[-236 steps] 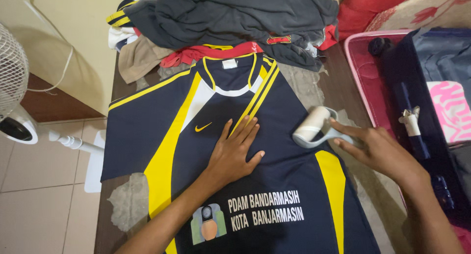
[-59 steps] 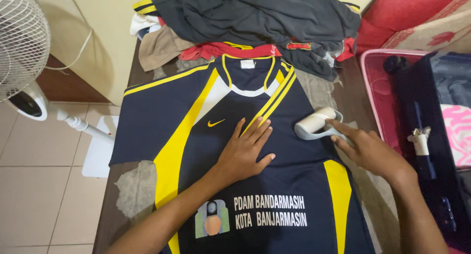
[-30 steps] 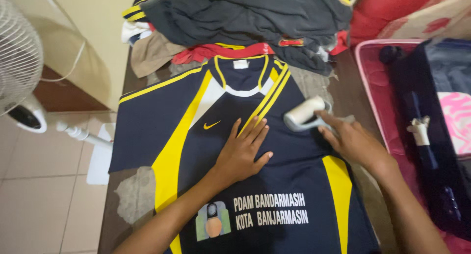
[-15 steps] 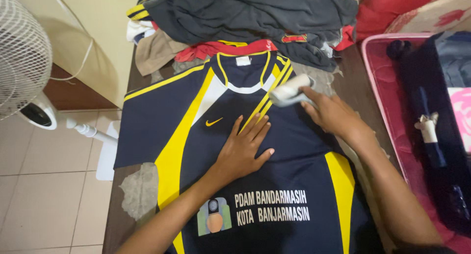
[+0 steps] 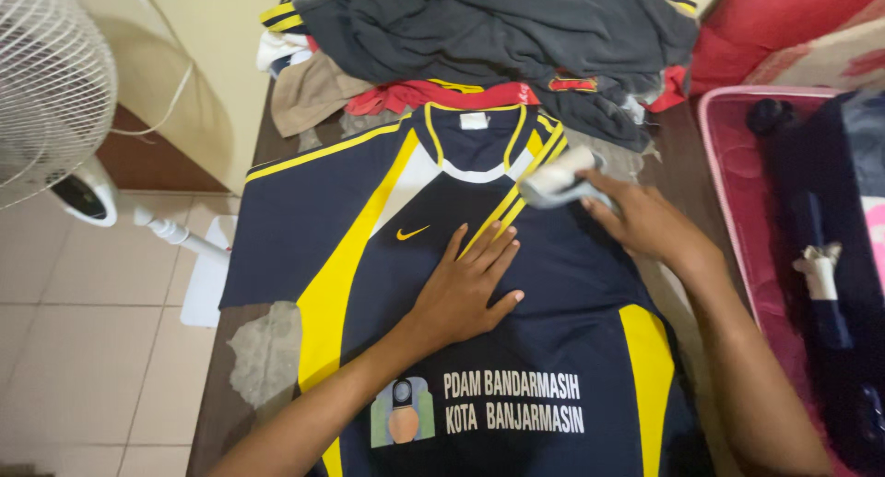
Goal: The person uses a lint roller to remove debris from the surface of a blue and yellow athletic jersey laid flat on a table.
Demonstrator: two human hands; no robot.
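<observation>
A navy and yellow jersey [image 5: 479, 283] lies flat on the counter [image 5: 263, 154]. The left hand [image 5: 466, 288] presses open-palmed on its chest, grasping nothing. The right hand [image 5: 645, 223] has its grip closed on a white lint roller [image 5: 558, 177] near the collar, below a pile of clothes [image 5: 498, 35].

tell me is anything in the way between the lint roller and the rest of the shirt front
Only the left hand, pressed flat on the jersey mid-chest. The right hand holds the lint roller near the collar; nothing else lies on the fabric.
</observation>
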